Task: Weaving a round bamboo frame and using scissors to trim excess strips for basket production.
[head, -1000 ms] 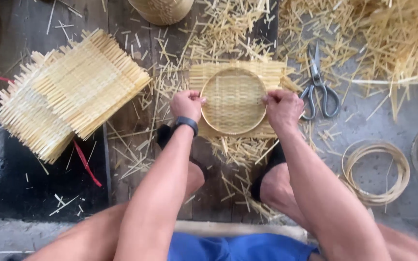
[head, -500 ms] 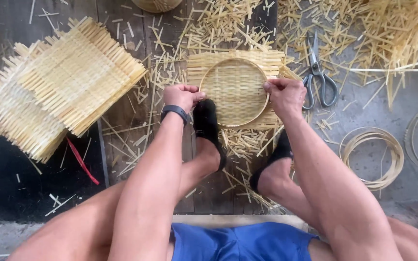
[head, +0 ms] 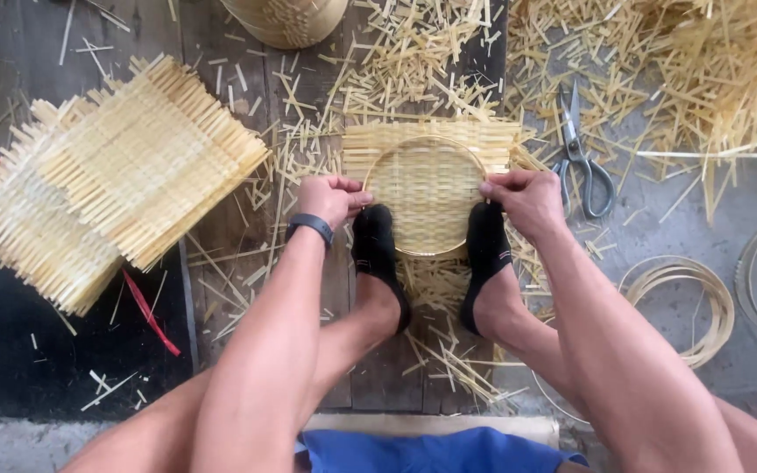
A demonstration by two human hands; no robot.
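Woven mat (head: 431,188) with a round hoop (head: 423,145) pressed onto it lies on the plank floor (head: 221,52), near the floor's far edge and about midway across. The mat is square, pale bamboo, and the hoop rings its middle so the weave bulges into a shallow dish. Both feet in black socks pin the near rim: the left foot (head: 378,254) on the hoop's left side, the right foot (head: 486,254) on its right.

The left hand (head: 330,197), with a dark wristband (head: 310,226), is closed in a pinch on the hoop's left rim where it meets the mat. The right hand (head: 527,200) is closed the same way on the right rim, thumb and fingers gripping hoop and weave together.

Scissors (head: 582,162) lie just right of the mat, blades pointing toward the far edge, close to the right hand but not touching it. A stack of flat mats (head: 111,184) sits well to the left, tilted, their strip ends sticking out. A red strip (head: 146,311) shows at that stack's near side. Coiled hoops (head: 681,307) rest to the right, near the right leg. A basket (head: 286,19) is partly cut off at the far edge. Bamboo offcuts (head: 703,70) are strewn across the far right corner and around the mat.
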